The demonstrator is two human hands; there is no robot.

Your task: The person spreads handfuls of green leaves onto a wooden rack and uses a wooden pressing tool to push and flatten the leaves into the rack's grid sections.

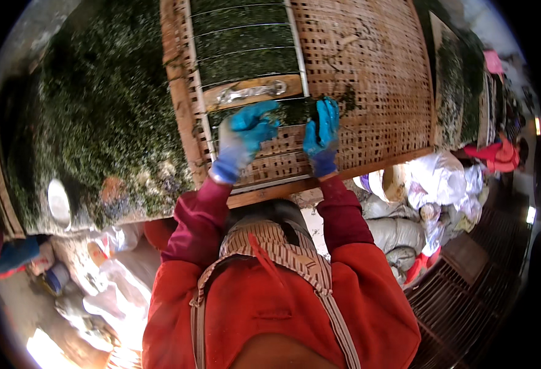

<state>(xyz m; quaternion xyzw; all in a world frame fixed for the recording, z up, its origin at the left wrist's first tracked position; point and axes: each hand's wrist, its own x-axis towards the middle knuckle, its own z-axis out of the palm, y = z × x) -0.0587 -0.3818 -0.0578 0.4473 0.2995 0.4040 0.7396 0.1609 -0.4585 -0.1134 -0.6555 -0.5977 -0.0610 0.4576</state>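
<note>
A narrow white-edged frame [303, 60] with thin wires across it lies on a woven bamboo tray [375, 86]. Dark green leafy bits [246, 37] fill its far sections, while bare weave shows through the near one. My left hand [246, 135], in a blue and white glove, has its fingers curled in over the near sections, with green bits at the tips. Beside the frame's right edge, my right hand [323, 132], gloved alike, holds its fingers together, dark green stuff showing at the thumb. A wooden bar with a clear handle [252, 91] spans the frame just beyond my hands.
A wide bed of the same green bits [110, 92] stretches along the left, with a white bowl [59, 202] at its near edge. Sacks [399, 237], a white bucket [384, 183] and slatted racks [467, 301] stand below right. Another person in red [501, 154] is at far right.
</note>
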